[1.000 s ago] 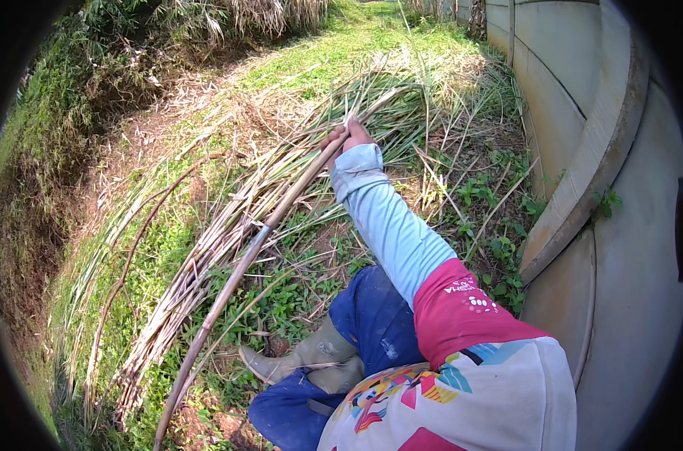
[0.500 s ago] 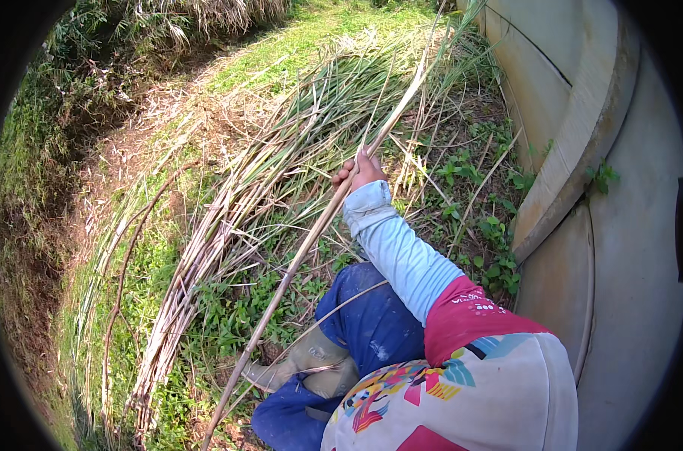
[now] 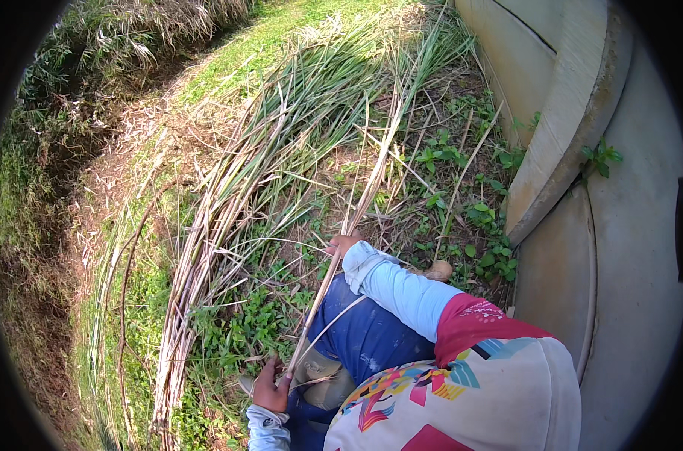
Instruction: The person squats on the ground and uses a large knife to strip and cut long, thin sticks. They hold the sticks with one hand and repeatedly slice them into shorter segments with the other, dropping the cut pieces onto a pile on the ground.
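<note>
My right hand is closed around a thin bundle of long grass stalks, over my bent knee in blue trousers. The stalks slant from their green leafy tops at the upper right down to their pale lower ends. Down there my left hand has its fingers and thumb apart, with the thumb against the lower end of the stalks. Left of both hands, a large pile of cut stalks lies on the ground, dry and brownish near me, greener farther off.
A curved concrete wall with a thick slanting slab rises on the right. Leafy weeds grow at its foot. A brown bent branch lies left of the pile, beside a bank of brush. My boot is below my knee.
My right hand has come down and toward me with the stalks, whose lower ends have swung right. My left hand has come into view at those ends.
</note>
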Available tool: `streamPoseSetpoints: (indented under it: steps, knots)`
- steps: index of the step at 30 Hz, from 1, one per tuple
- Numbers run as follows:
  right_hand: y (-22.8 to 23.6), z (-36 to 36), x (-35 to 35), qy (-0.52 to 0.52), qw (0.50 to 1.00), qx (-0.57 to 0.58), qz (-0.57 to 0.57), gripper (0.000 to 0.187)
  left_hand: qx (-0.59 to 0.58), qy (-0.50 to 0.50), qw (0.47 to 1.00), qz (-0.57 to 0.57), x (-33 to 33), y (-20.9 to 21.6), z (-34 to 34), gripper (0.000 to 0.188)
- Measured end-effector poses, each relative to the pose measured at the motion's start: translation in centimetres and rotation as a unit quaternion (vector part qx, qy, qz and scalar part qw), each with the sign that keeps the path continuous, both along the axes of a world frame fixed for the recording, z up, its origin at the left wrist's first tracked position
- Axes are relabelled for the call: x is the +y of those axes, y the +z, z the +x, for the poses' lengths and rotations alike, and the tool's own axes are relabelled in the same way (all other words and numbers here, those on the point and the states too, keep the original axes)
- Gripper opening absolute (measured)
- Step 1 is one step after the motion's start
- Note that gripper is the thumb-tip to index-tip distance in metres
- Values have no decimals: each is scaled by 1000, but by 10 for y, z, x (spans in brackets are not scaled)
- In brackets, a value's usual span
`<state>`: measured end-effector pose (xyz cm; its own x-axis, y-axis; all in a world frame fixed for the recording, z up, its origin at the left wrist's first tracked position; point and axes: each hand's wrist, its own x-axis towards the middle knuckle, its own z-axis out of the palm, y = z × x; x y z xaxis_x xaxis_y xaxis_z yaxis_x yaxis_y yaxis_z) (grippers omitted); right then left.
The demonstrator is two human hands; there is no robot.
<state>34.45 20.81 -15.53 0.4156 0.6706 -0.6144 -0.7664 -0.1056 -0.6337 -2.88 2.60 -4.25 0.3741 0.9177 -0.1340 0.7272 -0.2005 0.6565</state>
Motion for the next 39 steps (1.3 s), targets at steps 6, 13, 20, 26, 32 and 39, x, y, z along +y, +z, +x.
streamPoseSetpoints:
  steps: [6,13,20,26,32,39]
  knots:
    - [-68,72,-45,104,968,-226,21,54,-25,84,987,-133,20,-17,56,27]
    - [-71,133,-156,111,853,-499,-102,39,67,55,994,72,5,-12,64,15]
    - [-54,148,-245,315,609,-715,-134,35,125,74,978,152,18,-8,73,14]
    - [-56,120,-213,418,502,-742,-150,33,164,92,973,133,41,29,54,29]
    - [-55,109,-186,478,498,-690,-219,37,94,86,990,-58,66,38,-8,44]
    - [-59,113,-169,519,464,-664,-274,37,-14,130,935,-330,89,17,-63,51]
